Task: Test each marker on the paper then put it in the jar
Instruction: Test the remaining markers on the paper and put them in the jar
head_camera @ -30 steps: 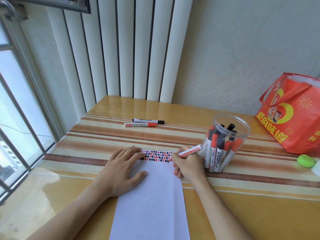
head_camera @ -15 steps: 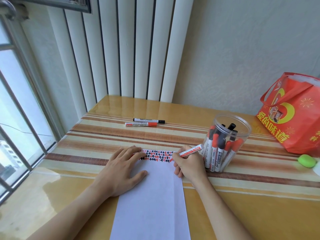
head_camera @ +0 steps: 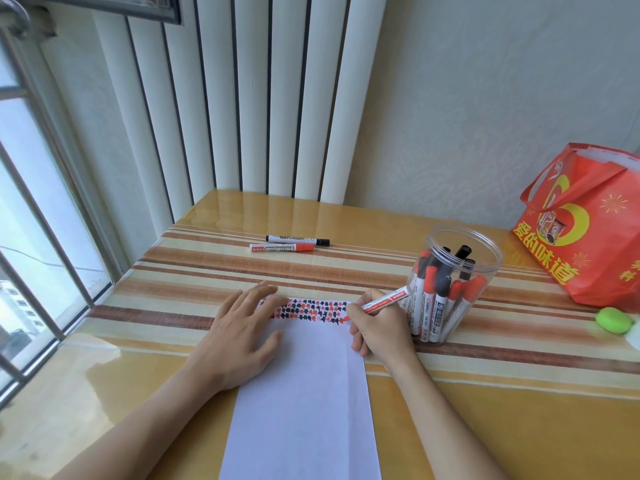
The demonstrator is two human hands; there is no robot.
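Hardly anything has moved since a second ago: the right hand point(head_camera: 379, 327) still holds the red marker point(head_camera: 386, 300) at the same spot, with only a tiny shift of the tip along the marks.

The right hand's fingers curl round the red marker and pinch it low down near the tip. The tip touches the top right corner of the paper point(head_camera: 304, 393), where a new red mark sits. The marker leans up and to the right, and its far end is just in front of the jar point(head_camera: 453, 282).

The left hand point(head_camera: 242, 337) lies flat on the left side of the paper with its fingers straight and spread. It presses the paper down and holds nothing.

Rows of small red and black marks point(head_camera: 311, 310) run along the top of the paper, between the two hands.

The jar is clear and round, and it stands just to the right of the right hand. Many red and black markers stand inside it.

Two more markers lie side by side on the table point(head_camera: 485, 410), well behind the paper: a black marker point(head_camera: 298, 240) and a second red marker point(head_camera: 282, 248).

A red bag point(head_camera: 585, 230) stands at the far right by the wall. A small green thing point(head_camera: 613, 319) lies in front of it.
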